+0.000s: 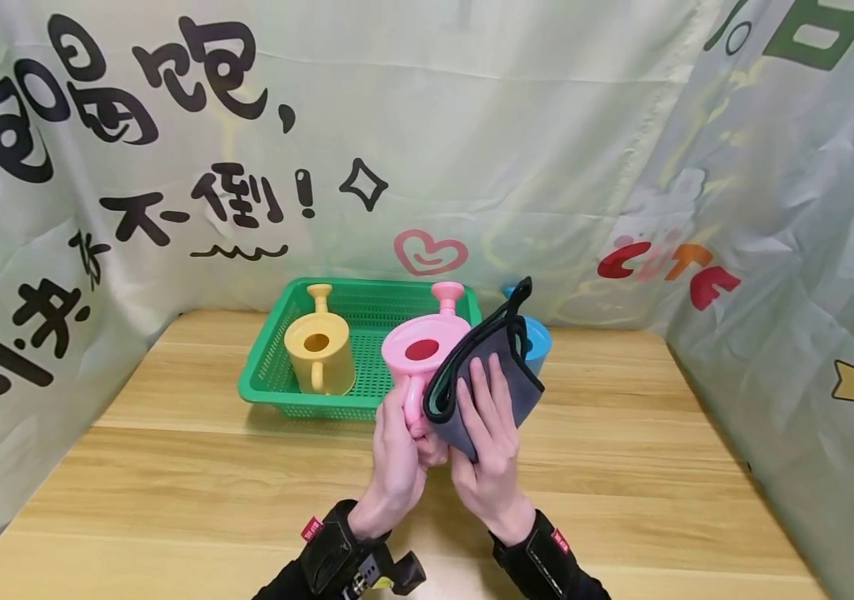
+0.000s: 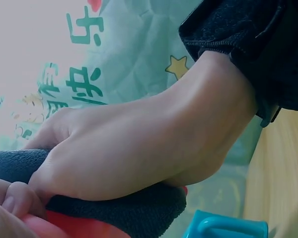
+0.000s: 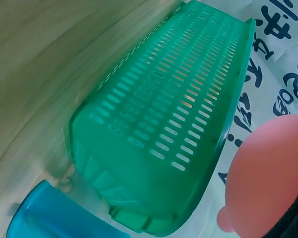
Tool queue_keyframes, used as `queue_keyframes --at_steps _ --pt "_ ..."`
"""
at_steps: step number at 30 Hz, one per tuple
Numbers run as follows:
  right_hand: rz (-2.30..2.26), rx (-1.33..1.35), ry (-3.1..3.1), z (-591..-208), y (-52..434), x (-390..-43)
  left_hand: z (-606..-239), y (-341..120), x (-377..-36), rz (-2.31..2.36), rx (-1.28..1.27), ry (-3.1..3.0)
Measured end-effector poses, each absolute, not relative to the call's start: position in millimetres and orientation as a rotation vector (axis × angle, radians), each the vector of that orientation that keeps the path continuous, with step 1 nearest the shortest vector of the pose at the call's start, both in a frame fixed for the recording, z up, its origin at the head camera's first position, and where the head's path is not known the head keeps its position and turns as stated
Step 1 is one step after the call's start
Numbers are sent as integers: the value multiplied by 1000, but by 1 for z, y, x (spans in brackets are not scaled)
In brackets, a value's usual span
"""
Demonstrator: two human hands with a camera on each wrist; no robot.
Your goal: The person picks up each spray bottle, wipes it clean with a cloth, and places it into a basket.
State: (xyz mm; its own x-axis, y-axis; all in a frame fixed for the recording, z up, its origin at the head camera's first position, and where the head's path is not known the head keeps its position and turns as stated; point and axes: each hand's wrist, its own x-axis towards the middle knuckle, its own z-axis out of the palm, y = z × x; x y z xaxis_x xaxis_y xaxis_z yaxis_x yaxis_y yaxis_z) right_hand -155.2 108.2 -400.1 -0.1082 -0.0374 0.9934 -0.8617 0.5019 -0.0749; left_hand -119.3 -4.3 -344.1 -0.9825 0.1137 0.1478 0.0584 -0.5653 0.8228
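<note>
The left hand (image 1: pixel 397 462) grips the pink can (image 1: pixel 419 354). The right hand (image 1: pixel 490 442) presses flat, straight fingers on the gray cloth (image 1: pixel 505 379). Bare table (image 1: pixel 172 475) lies all around, with the green basket (image 1: pixel 269 379) just behind.

a staged booth: printed fabric backdrop (image 1: pixel 471 125) curtains a wooden table (image 1: pixel 172 467).

Green basket (image 1: pixel 269 379) and blue can (image 1: pixel 539 342) block behind; front tabletop (image 1: pixel 172 500) free.

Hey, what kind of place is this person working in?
Probably a small staged tabletop booth, not a real kitchen: a wooden table walled by printed cartoon cloth, with a green basket and toy-like watering cans.
</note>
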Motion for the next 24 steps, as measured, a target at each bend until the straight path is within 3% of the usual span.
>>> queue_keyframes --at_steps 9,18,24 --pt "1102 811 -1604 -396 112 -155 -348 -7 -120 2682 638 1449" --pt "879 809 -1555 -400 111 -156 -347 -7 -120 2708 502 1441" --pt "1076 846 -1590 -397 115 -157 -347 -8 -121 2669 648 1433"
